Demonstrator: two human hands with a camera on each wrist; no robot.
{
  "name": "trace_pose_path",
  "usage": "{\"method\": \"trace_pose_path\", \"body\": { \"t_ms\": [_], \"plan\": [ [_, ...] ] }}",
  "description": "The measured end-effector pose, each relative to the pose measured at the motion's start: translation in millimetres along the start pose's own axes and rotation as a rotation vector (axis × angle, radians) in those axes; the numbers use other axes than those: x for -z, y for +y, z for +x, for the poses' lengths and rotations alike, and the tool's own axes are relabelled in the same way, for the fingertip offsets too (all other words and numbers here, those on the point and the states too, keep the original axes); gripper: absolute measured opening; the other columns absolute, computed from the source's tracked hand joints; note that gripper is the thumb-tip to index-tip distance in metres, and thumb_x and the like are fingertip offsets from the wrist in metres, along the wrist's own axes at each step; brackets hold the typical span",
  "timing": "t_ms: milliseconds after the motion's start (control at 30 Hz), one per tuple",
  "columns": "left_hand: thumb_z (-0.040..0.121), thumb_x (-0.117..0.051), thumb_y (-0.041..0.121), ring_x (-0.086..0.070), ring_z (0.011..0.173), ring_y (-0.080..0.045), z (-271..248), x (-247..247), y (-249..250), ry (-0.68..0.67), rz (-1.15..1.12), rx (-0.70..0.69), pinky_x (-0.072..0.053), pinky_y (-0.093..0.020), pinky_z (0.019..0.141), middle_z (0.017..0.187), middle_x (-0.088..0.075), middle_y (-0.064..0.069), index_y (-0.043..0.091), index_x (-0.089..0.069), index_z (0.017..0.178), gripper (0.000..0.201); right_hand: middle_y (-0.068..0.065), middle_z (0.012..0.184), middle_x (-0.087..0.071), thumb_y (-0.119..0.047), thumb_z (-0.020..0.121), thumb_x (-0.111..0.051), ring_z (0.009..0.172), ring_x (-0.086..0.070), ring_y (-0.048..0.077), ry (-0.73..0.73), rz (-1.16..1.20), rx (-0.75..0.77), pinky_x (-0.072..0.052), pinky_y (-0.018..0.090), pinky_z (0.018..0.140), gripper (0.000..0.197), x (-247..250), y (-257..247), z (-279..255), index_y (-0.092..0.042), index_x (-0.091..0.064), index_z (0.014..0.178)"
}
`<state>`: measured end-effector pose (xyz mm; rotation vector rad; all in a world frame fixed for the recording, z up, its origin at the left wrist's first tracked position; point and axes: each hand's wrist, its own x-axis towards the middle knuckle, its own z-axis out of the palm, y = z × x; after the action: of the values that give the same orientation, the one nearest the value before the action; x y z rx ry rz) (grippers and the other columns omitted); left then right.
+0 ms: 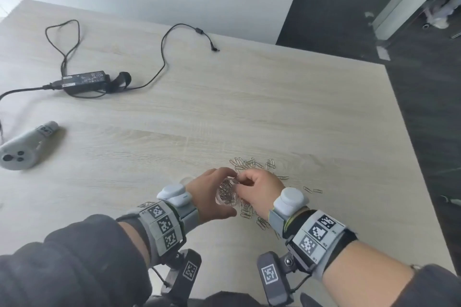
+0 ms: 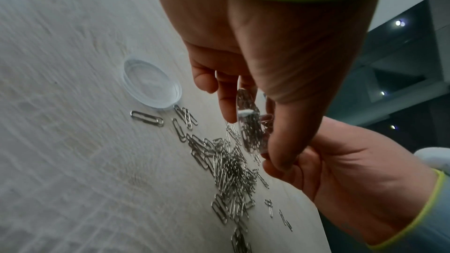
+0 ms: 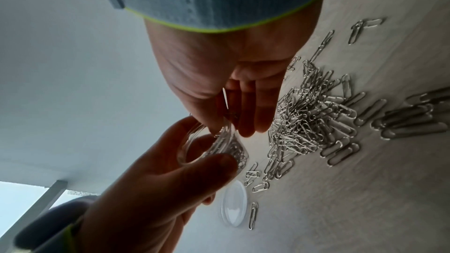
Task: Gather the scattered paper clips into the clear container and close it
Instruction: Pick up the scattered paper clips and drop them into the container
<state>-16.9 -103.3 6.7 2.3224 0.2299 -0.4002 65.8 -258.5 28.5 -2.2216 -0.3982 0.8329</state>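
Left hand (image 1: 212, 197) grips the container (image 1: 225, 193) of clips above the desk (image 1: 274, 112); right hand (image 1: 259, 189) pinches clips (image 3: 309, 114) at its mouth; adapter (image 1: 84, 81) label unreadable.

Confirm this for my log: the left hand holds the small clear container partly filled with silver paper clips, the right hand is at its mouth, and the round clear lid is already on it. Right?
Not quite. The round clear lid is not on the small clear container; the left wrist view shows it lying on the wooden table, beside the loose silver paper clips. The rest holds: the left hand holds the container and the right hand is at its mouth.

Power adapter (image 1: 86, 81) — grey controller (image 1: 23, 147) — on table (image 1: 249, 107).
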Motion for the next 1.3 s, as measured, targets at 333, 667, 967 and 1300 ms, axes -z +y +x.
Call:
{"method": "trace_pose_path", "body": {
  "t_ms": [333, 667, 967, 1300],
  "plan": [
    [0.057, -0.071, 0.054, -0.057, 0.095, -0.009, 13, -18, 6, -0.056, -0.015, 0.013, -0.052, -0.034, 0.082, 0.107, -0.056, 0.013, 0.041, -0.048, 0.114, 0.063, -0.015, 0.081, -0.058, -0.015, 0.079, -0.069, 0.08, -0.056, 0.003, -0.03, -0.122, 0.306, -0.041, 0.011, 0.073, 0.012, 17, -2, -16, -0.027, -0.07, 0.08],
    [0.061, -0.08, 0.049, -0.06, 0.091, -0.004, 21, -23, 17, -0.044, -0.06, 0.007, -0.048, -0.023, 0.079, 0.108, -0.058, 0.02, 0.038, -0.047, 0.118, 0.066, -0.015, 0.097, -0.063, -0.023, 0.084, -0.066, 0.082, -0.06, 0.001, 0.035, -0.04, 0.26, -0.047, 0.018, 0.074, 0.013, 39, 26, -16, -0.031, -0.071, 0.093],
    [0.062, -0.082, 0.051, -0.062, 0.089, -0.006, 12, 0, -20, 0.128, -0.123, 0.189, -0.05, -0.029, 0.079, 0.112, -0.061, 0.013, 0.035, -0.046, 0.12, 0.07, -0.004, 0.161, 0.02, -0.075, 0.079, -0.045, 0.148, 0.016, 0.019, 0.035, -0.62, -0.276, -0.007, 0.049, 0.121, 0.099, 81, 162, -3, -0.031, 0.003, 0.153],
    [0.064, -0.083, 0.046, -0.059, 0.089, 0.0, 2, -7, -37, 0.156, -0.163, 0.233, -0.046, -0.024, 0.078, 0.112, -0.061, 0.012, 0.033, -0.048, 0.121, 0.068, -0.004, 0.151, 0.041, -0.084, 0.075, -0.025, 0.138, 0.039, 0.015, -0.067, -0.727, 0.0, 0.017, 0.052, 0.116, 0.107, -3, 120, -3, -0.026, 0.028, 0.147]
  ]
}}
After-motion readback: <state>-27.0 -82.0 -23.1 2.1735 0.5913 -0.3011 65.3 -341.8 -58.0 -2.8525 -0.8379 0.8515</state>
